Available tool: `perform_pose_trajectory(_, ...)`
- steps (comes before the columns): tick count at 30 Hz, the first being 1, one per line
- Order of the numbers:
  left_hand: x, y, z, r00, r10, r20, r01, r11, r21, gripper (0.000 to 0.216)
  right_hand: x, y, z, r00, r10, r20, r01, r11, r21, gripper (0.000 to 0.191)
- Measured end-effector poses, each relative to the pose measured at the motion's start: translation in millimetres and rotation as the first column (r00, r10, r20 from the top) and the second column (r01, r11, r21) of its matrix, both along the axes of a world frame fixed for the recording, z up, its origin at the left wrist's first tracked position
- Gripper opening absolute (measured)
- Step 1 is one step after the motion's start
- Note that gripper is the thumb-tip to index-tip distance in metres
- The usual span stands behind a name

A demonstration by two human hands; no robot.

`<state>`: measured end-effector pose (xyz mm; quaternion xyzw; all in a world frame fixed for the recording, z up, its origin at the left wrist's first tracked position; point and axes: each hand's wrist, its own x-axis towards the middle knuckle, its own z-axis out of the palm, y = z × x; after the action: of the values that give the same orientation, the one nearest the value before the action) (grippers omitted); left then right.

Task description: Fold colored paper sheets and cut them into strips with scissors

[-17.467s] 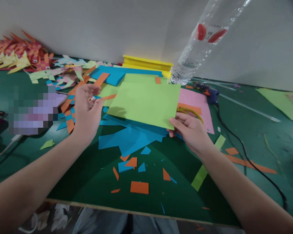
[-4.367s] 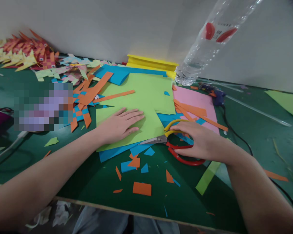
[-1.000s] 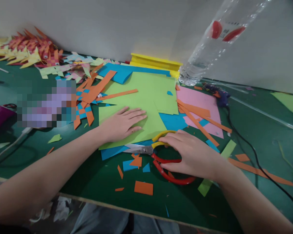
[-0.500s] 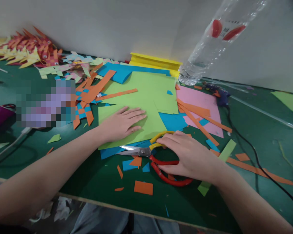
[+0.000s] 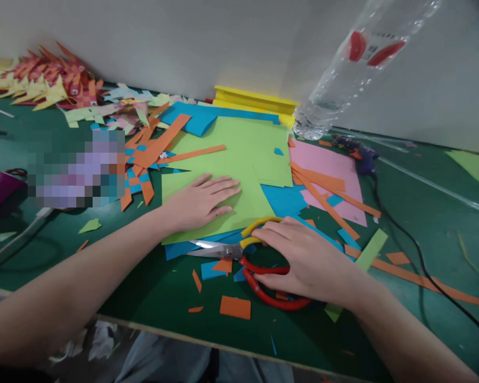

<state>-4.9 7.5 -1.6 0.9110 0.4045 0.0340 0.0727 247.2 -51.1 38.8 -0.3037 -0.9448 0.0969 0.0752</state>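
Note:
My left hand [image 5: 201,202] lies flat with fingers spread on a light green paper sheet [image 5: 175,186]. Blue paper [image 5: 179,250] sticks out from under that sheet's near edge. In my right hand [image 5: 299,255] is a pair of scissors [image 5: 233,251] with yellow and red handles. Its blades point left, slightly parted, just below the green sheet's near edge. Small orange [image 5: 235,307] and blue [image 5: 213,270] paper offcuts lie around the blades. Behind my left hand is more light green paper [image 5: 239,141] with an orange strip [image 5: 201,153] across it.
A plastic bottle [image 5: 343,80] leans at the back wall. A glue gun [image 5: 359,154] and its black cord lie right, beside pink paper [image 5: 323,159]. Woven orange and blue strips [image 5: 138,165], a pixelated object [image 5: 80,170] and paper fish [image 5: 64,80] are left.
My right hand and the scissors have shifted slightly left, still in the same grip. My left hand stays flat on the green sheet.

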Motion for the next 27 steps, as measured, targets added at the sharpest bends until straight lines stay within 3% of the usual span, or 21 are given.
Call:
perform_pose_trajectory(19, 0.1, -0.5, -1.0, 0.999, -0.003, 0.033, 0.002, 1.000, 0.019, 0.054, -11.9, -7.3, -1.4, 1.000, -0.026, -0.008, 0.026, 1.000, -0.001, 0.042)
perform_pose_trajectory(27, 5.5, -2.2, 0.8, 0.996, 0.040, 0.085, -0.043, 0.999, 0.030, 0.049, 2.8, 0.7, 0.2, 0.999, -0.038, 0.015, 0.039, 0.999, -0.016, 0.043)
